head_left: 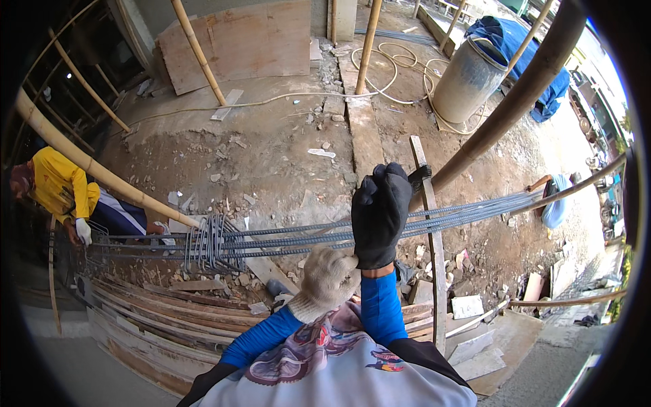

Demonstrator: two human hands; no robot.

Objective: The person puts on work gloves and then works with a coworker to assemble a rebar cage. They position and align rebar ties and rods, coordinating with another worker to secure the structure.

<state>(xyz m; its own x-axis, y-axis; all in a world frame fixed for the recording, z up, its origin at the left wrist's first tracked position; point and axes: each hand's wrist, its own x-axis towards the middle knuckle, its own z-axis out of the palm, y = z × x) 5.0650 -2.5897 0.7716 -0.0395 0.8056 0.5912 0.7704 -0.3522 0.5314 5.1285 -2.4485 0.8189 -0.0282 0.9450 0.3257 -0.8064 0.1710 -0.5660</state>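
My right hand (pixel 382 217), in a black glove, is raised over the long ribbed steel bars with its fingers curled in. Nothing shows in it. Skin is bare between the glove's edge and my blue sleeve. My left hand (pixel 327 281), wearing a cream knit glove, is closed at the wrist edge of the black glove, its fingertips partly hidden. Beneath both hands, the bundle of steel bars (pixel 291 241) runs from left to right. Several bent steel stirrups (pixel 215 244) are bunched around the bars to the left of my hands.
A co-worker in a yellow shirt (pixel 61 183) bends at the bars' left end. Bamboo poles (pixel 515 95) and an upright wooden strip (pixel 434 251) stand close by. Planks (pixel 169 308) lie below left. A drum (pixel 468 85), a hose (pixel 271 100) and rubble lie beyond.
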